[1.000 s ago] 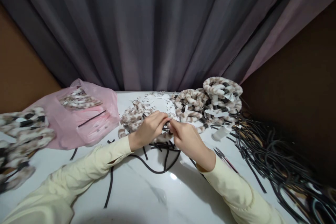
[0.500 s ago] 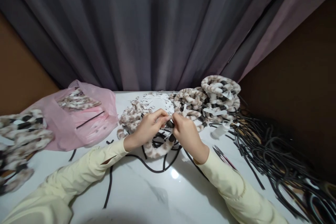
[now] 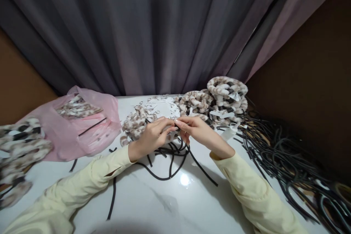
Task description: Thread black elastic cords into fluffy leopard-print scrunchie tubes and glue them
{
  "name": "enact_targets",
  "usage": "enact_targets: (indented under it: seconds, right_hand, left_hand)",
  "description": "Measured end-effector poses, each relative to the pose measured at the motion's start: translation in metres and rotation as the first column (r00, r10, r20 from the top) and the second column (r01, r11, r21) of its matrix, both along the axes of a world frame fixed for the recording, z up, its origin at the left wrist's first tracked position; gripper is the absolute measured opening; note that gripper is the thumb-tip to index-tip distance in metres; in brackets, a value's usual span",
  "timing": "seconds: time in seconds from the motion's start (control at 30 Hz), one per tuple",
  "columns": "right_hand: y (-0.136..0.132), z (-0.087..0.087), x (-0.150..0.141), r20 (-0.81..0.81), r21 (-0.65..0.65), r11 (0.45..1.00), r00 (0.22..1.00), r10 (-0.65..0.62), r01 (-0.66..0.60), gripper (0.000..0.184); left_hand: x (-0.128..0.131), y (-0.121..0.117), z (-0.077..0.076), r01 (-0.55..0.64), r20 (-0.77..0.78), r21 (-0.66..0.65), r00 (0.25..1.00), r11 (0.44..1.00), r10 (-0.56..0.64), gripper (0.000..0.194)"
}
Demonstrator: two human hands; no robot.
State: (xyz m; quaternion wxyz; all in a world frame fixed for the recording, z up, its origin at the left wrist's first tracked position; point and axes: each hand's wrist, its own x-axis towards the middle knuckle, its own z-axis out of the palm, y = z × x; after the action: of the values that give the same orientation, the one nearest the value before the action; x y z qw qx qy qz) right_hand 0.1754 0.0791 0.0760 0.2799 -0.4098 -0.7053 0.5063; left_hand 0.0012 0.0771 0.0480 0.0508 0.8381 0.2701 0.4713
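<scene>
My left hand (image 3: 154, 134) and my right hand (image 3: 199, 131) meet fingertip to fingertip over the middle of the table. The fingers of each are pinched closed, and what sits between them is mostly hidden. Just beneath the hands lie loops of thin black tubing (image 3: 175, 150), one end of which runs out to the lower right. Behind my left hand is a heap of fluffy brown-and-white plush strips (image 3: 137, 120). A white squeeze bottle (image 3: 229, 131) stands partly covered by my right wrist.
Fluffy rings (image 3: 227, 89) with black sections are stacked at the back right. A large tangle of black tubing (image 3: 285, 161) covers the right side. A pink plastic bag (image 3: 93, 139) and more plush rings (image 3: 24, 146) lie left. Small metal hooks (image 3: 153, 102) are scattered at the back.
The fluffy ring with black ends that hung below my hands no longer shows there. My right hand has turned, its fingers now pointing left toward my left fingertips. The scissors are now hidden behind my right arm.
</scene>
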Motion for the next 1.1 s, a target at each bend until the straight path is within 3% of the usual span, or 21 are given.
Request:
enact_targets:
  seconds: [0.1,0.27,0.47,0.63,0.7,0.8,0.87,0.9,0.93,0.97,1.03,1.1]
  right_hand:
    - [0.002,0.003,0.005,-0.116,-0.129,0.989,0.992,0.052,-0.067,0.031]
    - [0.002,0.008,0.009,-0.121,-0.208,0.969,0.987,0.106,-0.129,0.034]
    - [-0.002,0.011,0.009,-0.094,-0.160,0.980,0.990,0.106,-0.120,0.029]
    - [-0.002,0.007,0.010,-0.054,-0.128,0.983,0.990,0.127,-0.133,0.034]
    - [-0.003,0.003,0.010,-0.074,-0.107,0.989,0.992,0.097,-0.105,0.036]
    - [-0.009,-0.003,0.008,-0.063,0.103,0.994,0.998,-0.030,0.037,0.030]
    - [-0.019,-0.007,0.006,0.002,0.370,0.919,0.989,-0.147,0.136,0.020]
    - [-0.025,-0.010,0.006,0.029,0.501,0.850,0.979,-0.202,0.161,0.017]
    - [-0.031,-0.014,0.006,0.046,0.602,0.781,0.970,-0.240,0.165,0.015]
    - [-0.038,-0.018,0.006,0.050,0.672,0.722,0.963,-0.264,0.163,0.015]
    - [-0.051,-0.029,0.008,0.051,0.744,0.650,0.957,-0.286,0.154,0.017]
    - [-0.061,-0.042,0.010,0.043,0.783,0.602,0.952,-0.302,0.155,0.018]
  left_hand:
    - [-0.003,0.001,-0.003,0.051,-0.038,0.166,0.998,0.985,-0.046,0.010]
    - [-0.009,0.003,-0.007,0.194,-0.180,0.321,0.973,0.927,-0.142,0.020]
    - [-0.014,0.009,-0.008,0.277,-0.287,0.523,0.948,0.806,-0.140,0.015]
    - [-0.014,0.015,-0.008,0.353,-0.396,0.613,0.911,0.707,-0.112,0.011]
    - [-0.014,0.016,-0.009,0.352,-0.411,0.603,0.906,0.716,-0.100,0.010]
    - [-0.013,0.012,-0.010,0.238,-0.353,0.425,0.932,0.873,-0.082,0.011]
    - [-0.012,0.006,-0.008,0.117,-0.256,0.152,0.964,0.981,-0.076,0.012]
    - [-0.011,0.003,-0.006,0.080,-0.205,-0.024,0.975,0.996,-0.084,0.015]
    - [-0.010,0.000,-0.003,0.071,-0.158,-0.205,0.982,0.976,-0.105,0.020]
    - [-0.008,-0.003,0.000,0.087,-0.126,-0.381,0.981,0.920,-0.145,0.025]
    - [-0.006,-0.007,0.005,0.149,-0.066,-0.667,0.964,0.730,-0.257,0.030]
    - [-0.003,-0.009,0.008,0.199,0.006,-0.827,0.938,0.526,-0.346,0.036]
